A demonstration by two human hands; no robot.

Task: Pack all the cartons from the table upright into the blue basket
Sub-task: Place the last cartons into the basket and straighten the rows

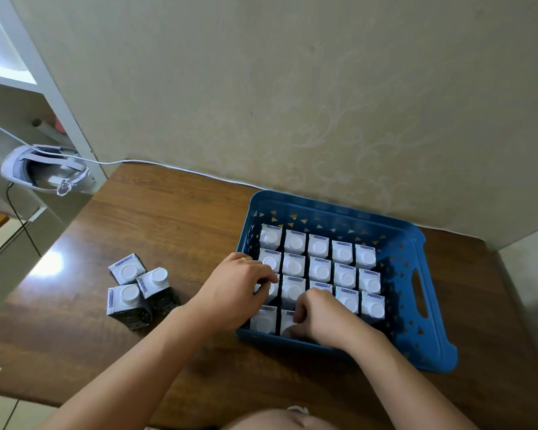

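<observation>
I'm seeing both hands reaching into the blue basket (415,293) on the tabletop (156,218). My left hand (233,293) is pinching a carton (272,288) in the third row; my right hand (320,318) is curling over the front-row cartons (264,319), grip unclear. Three white-capped cartons (139,287) are standing upright left of the basket.

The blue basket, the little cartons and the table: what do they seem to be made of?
Blue basket: moulded plastic, apparently, with triangular cut-outs and a handle slot. Cartons: seemingly coated paperboard, given sharp folded edges, with round white caps, probably plastic. Table: wood or wood-look laminate; glossy, judging by the light's reflection.
</observation>
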